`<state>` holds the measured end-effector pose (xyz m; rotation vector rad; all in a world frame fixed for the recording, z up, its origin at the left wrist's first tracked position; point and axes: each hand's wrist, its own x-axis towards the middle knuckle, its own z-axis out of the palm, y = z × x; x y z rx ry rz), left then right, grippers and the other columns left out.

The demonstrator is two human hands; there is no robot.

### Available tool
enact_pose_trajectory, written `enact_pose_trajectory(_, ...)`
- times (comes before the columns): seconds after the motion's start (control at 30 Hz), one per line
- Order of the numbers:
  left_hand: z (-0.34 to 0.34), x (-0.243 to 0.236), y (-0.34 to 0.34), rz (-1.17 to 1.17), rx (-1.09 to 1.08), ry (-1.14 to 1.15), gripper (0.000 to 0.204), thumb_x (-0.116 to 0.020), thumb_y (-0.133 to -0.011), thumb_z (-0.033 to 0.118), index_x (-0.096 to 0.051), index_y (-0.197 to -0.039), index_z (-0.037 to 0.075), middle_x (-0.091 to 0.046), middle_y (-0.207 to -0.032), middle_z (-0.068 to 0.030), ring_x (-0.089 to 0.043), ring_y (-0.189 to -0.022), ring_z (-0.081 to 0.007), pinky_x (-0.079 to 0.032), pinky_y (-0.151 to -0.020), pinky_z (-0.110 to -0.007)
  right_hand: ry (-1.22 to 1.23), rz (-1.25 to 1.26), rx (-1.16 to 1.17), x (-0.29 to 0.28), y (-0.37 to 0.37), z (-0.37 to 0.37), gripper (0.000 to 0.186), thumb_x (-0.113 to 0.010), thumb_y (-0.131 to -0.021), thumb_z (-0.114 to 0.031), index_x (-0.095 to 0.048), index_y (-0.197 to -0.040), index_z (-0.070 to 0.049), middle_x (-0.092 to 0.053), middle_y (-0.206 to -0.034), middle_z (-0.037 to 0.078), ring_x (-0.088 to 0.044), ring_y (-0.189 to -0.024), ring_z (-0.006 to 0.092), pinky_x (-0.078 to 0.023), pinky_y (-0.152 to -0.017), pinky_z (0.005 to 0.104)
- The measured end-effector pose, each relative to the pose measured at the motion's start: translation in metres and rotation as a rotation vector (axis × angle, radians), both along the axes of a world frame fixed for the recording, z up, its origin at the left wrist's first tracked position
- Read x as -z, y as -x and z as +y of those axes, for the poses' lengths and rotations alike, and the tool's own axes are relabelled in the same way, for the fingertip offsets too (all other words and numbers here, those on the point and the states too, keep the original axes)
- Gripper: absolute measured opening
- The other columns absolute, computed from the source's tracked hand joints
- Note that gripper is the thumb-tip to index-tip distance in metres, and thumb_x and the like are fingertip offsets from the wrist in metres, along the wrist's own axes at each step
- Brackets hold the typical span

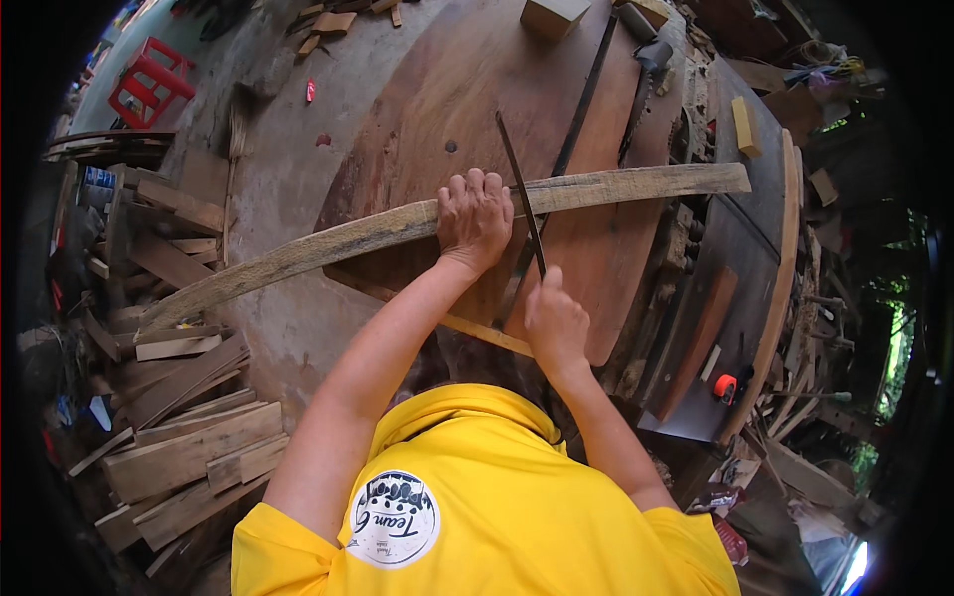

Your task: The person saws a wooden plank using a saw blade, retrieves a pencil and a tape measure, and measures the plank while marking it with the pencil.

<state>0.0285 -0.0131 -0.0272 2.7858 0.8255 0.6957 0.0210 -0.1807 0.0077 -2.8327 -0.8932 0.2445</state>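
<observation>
My left hand (473,221) is closed over a long, rough, pale wooden strip (298,246), fingers wrapped across it. This strip lies crosswise over a reddish-brown wooden worktop (417,119) and reaches past it on both sides. In my right hand (555,320) is a thin, dark-bladed saw (518,169), its handle mostly hidden by my fingers. The blade crosses the strip just right of my left hand and points away from me.
Offcuts and boards (194,457) are piled at left. A red plastic stool (149,84) stands upper left. A wooden block (552,15) sits on the worktop's far end. At right are machinery, a yellowish block (745,126) and an orange tape measure (725,387).
</observation>
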Motion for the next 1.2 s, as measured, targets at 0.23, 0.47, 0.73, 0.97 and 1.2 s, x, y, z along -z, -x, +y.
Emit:
enact_pose_trajectory(0.23, 0.0, 0.003, -0.001, 0.022, 0.001, -0.008, 0.015, -0.053, -0.091, 0.025, -0.054, -0.09, 0.01, -0.053, -0.09, -0.01, -0.054, -0.086, -0.0286, -0.041, -0.076, -0.043, -0.11, -0.073, -0.066, 0.018, -0.025, 0.026, 0.018, -0.051, -0.094, -0.022, -0.049, -0.101, -0.006, -0.066, -0.063, 0.017, -0.068, -0.059, 0.0363, -0.055, -0.052, 0.0481)
enact_pose_trajectory(0.47, -0.003, 0.001, -0.004, 0.007, 0.02, -0.024, 0.016, -0.053, -0.091, 0.026, -0.053, -0.089, 0.01, -0.053, -0.089, -0.0097, -0.054, -0.086, -0.0284, -0.041, -0.076, -0.043, -0.08, -0.027, -0.005, 0.017, -0.034, 0.039, 0.018, -0.047, -0.098, -0.026, -0.047, -0.098, -0.008, -0.066, -0.066, 0.018, -0.069, -0.065, 0.0368, -0.055, -0.057, 0.0494)
enact_pose_trajectory(0.73, 0.0, -0.001, 0.001, 0.023, 0.009, -0.04, 0.017, -0.053, -0.09, 0.027, -0.053, -0.088, 0.01, -0.054, -0.089, -0.0096, -0.054, -0.084, -0.0283, -0.042, -0.076, -0.043, -0.004, 0.054, 0.025, -0.006, 0.007, -0.002, 0.018, -0.047, -0.097, -0.024, -0.048, -0.096, -0.006, -0.066, -0.066, 0.02, -0.068, -0.065, 0.0376, -0.055, -0.058, 0.0509)
enact_pose_trajectory(0.97, -0.002, 0.004, -0.002, 0.036, -0.011, -0.058, 0.017, -0.054, -0.09, 0.028, -0.053, -0.088, 0.01, -0.054, -0.088, -0.0093, -0.054, -0.084, -0.0279, -0.042, -0.075, -0.043, -0.171, -0.024, -0.027, 0.01, -0.027, 0.038, 0.018, -0.049, -0.096, -0.024, -0.047, -0.098, -0.006, -0.065, -0.063, 0.021, -0.066, -0.061, 0.0412, -0.054, -0.059, 0.0523)
enact_pose_trajectory(1.2, -0.003, -0.001, -0.002, 0.035, 0.007, -0.043, 0.018, -0.053, -0.09, 0.028, -0.054, -0.088, 0.01, -0.054, -0.088, -0.0095, -0.055, -0.084, -0.0281, -0.042, -0.075, -0.043, -0.051, 0.016, 0.004, 0.005, -0.025, 0.031, 0.017, -0.048, -0.096, -0.022, -0.047, -0.099, -0.005, -0.065, -0.065, 0.021, -0.068, -0.066, 0.0406, -0.055, -0.06, 0.0502)
